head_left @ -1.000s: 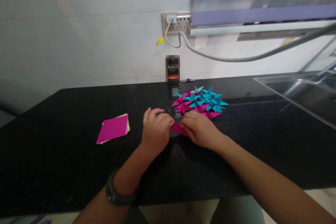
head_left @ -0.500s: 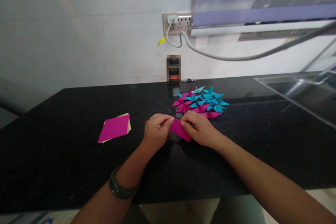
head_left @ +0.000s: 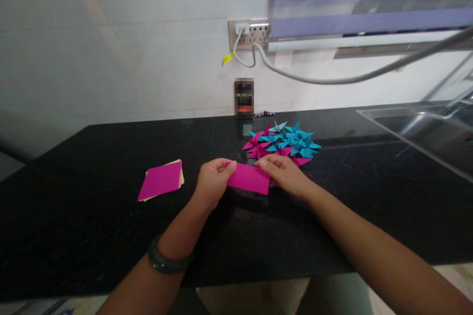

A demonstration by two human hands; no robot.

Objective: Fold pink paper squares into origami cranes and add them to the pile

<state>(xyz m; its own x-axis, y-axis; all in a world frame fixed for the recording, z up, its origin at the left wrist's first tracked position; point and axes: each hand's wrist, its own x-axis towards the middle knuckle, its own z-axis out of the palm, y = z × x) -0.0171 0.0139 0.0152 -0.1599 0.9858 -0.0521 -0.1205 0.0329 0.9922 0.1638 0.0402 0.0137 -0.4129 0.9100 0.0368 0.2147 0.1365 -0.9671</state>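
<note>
A folded magenta paper sheet (head_left: 249, 178) is held just above the black countertop (head_left: 92, 236). My left hand (head_left: 212, 182) pinches its left end, and my right hand (head_left: 284, 174) pinches its right end, so the sheet shows as a wide rectangle between them. My left wrist wears a dark bangle (head_left: 166, 262). Just behind my hands lies a pile of folded paper shapes (head_left: 284, 143), teal and magenta.
A stack of flat paper squares (head_left: 160, 181), magenta on top with yellow beneath, lies left of my hands. A small dark device (head_left: 244, 97) leans against the wall under a socket strip (head_left: 249, 33) with a grey cable. A steel sink (head_left: 424, 128) is at the right.
My hands have moved apart and lifted slightly; the magenta paper, pressed small between them before, is now spread out wider into a rectangle.
</note>
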